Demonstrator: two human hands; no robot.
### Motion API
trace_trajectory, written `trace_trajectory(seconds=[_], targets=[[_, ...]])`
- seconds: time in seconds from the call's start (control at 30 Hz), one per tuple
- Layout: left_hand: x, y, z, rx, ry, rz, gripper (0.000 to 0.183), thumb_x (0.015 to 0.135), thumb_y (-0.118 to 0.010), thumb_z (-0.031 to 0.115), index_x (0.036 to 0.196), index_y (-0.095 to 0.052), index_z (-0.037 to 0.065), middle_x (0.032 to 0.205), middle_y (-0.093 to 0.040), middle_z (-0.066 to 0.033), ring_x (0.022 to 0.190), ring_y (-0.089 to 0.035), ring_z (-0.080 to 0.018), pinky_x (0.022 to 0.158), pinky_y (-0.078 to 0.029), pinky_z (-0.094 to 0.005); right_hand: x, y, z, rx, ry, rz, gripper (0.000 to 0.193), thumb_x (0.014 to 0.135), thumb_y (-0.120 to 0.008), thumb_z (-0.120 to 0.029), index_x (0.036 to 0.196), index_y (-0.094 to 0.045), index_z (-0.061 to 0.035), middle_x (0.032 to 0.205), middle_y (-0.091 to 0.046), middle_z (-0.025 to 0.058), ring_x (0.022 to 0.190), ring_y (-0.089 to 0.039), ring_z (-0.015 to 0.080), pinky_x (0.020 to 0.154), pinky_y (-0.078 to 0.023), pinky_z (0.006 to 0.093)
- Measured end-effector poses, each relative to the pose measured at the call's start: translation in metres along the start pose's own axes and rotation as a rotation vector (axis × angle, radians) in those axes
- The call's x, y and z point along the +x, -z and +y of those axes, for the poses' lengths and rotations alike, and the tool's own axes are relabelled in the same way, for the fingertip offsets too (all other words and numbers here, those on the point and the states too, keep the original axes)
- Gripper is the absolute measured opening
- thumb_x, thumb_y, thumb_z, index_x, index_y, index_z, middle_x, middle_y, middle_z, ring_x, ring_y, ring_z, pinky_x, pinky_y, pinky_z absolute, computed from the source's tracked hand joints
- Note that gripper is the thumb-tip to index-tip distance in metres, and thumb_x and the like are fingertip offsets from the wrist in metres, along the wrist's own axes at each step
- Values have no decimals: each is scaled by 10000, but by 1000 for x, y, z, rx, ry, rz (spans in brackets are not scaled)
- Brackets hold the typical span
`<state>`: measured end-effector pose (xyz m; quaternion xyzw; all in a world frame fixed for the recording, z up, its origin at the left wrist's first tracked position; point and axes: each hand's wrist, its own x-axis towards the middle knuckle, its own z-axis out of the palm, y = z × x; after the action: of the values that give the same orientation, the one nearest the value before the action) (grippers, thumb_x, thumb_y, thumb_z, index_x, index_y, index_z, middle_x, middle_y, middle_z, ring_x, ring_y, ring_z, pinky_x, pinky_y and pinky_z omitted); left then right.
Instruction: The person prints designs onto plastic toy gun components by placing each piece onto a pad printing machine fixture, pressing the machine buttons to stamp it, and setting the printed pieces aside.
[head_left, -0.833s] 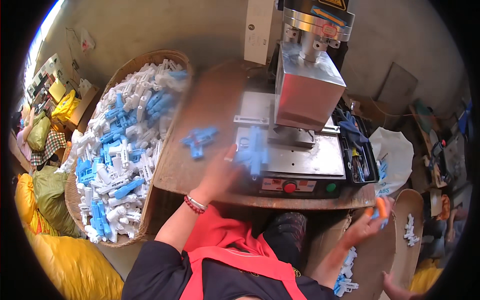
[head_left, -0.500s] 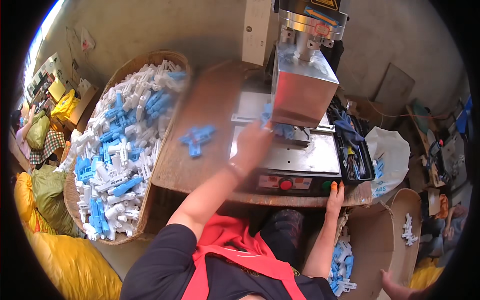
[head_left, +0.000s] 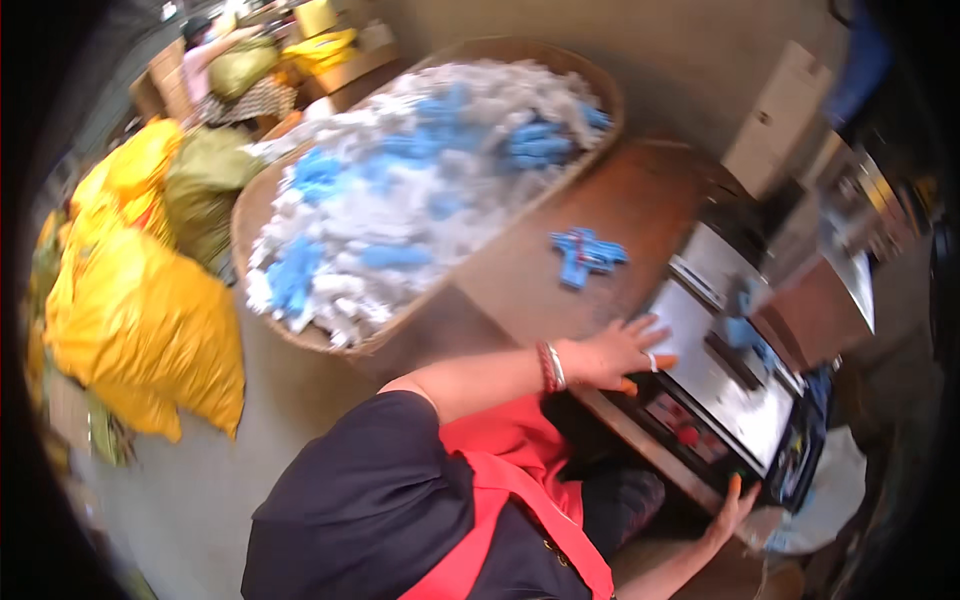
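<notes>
My left hand (head_left: 618,354) is empty, fingers spread, over the front left edge of the machine's metal plate (head_left: 695,300); orange covers sit on two of its fingertips. My right hand (head_left: 728,518) rests its fingers, one with an orange cover, by the green button at the machine's front right corner. A light blue toy-gun piece (head_left: 742,330) is on the plate beside the press's metal block (head_left: 818,310), partly hidden and blurred. Another blue toy gun (head_left: 584,258) lies on the wooden table (head_left: 520,280) to the left of the machine.
A large basket (head_left: 243,240) heaped with white and blue toy-gun parts stands left of the table. Yellow sacks (head_left: 140,320) and a green sack (head_left: 210,175) stand on the floor beyond it. A white bag (head_left: 835,490) is right of the machine. Another person (head_left: 215,60) sits far left.
The view has swung left. My left hand has drawn back from the blue piece under the press to the plate's front edge, fingers now spread. My right hand stays at the machine's front corner.
</notes>
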<state>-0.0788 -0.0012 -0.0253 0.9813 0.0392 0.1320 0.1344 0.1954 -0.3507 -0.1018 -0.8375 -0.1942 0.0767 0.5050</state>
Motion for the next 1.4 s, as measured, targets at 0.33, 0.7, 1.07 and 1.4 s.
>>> trace_trajectory(seconds=[0.33,0.7,1.07,1.4], targets=[[-92,83,-159,310,545,511,205,786,-622,116,974,-627,34,891,-622,-163,885,-607,-293,695,-458,-406,7,-8,14,76,23,58,830,872,-653,-413,1445,-274,53,1480,-318,182,1338,-327,261,1113,-231,339],[-226,133,-320,711,1286,-121,311,851,-526,193,1144,-601,119,1051,-655,-179,1016,-629,-326,704,-496,-508,-24,-24,-40,-248,277,316,557,947,-565,-212,1391,-366,60,1411,-423,178,1295,-399,275,1091,-274,353],[55,145,-89,-620,129,-133,263,856,-667,233,999,-698,14,869,-704,-100,797,-643,-140,692,-510,-277,65,-78,-124,-59,500,90,330,927,-501,-66,1241,-539,27,1273,-540,153,1226,-467,267,1053,-325,342],[29,44,30,-100,216,251,603,836,-676,256,1341,-451,15,1241,-517,-246,1097,-513,-402,954,-416,-429,121,-130,-144,57,819,200,237,787,-694,-72,1005,-626,-8,1059,-593,172,1045,-532,369,911,-421,408]])
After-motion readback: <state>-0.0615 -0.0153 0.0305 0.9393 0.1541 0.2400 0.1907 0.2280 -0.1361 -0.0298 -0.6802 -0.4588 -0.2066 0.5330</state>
